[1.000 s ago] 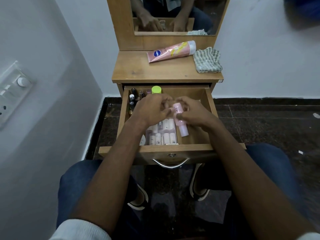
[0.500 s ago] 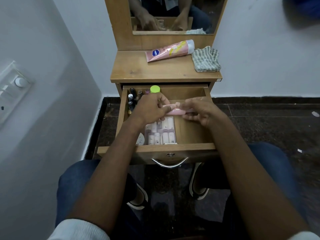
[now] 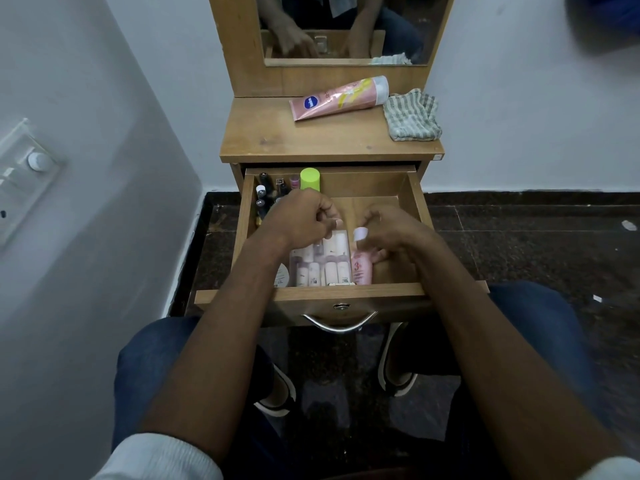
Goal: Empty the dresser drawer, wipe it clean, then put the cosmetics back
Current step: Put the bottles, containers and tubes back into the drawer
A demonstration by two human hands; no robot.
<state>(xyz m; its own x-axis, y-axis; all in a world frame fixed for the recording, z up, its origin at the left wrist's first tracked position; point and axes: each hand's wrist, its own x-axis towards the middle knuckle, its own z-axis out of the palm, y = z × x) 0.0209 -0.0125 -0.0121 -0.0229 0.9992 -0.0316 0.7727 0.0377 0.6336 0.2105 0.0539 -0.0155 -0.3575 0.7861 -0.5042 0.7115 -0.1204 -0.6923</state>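
Right fingers [image 3: 372, 252]: curled round the pink bottle [image 3: 361, 263], setting it in the drawer [image 3: 414, 216] beside the sachet tray [image 3: 322, 261].
Left fingers [image 3: 327, 216]: curled above the tray; whether they hold anything I cannot tell.
Back in: tray, small dark bottles [image 3: 265, 197], green-capped bottle [image 3: 309, 179].
Left: pink tube [image 3: 337, 98] on the table [image 3: 311, 140], by the cloth [image 3: 412, 116].
Stage: restocking, probably near the end.

A single wide-angle view from a head-worn camera, looking forward and steeply down, close above an open drawer [image 3: 329, 292] at centre. The dresser top [image 3: 311, 140] and mirror [image 3: 346, 26] lie toward 12 o'clock, knees toward 6 o'clock.
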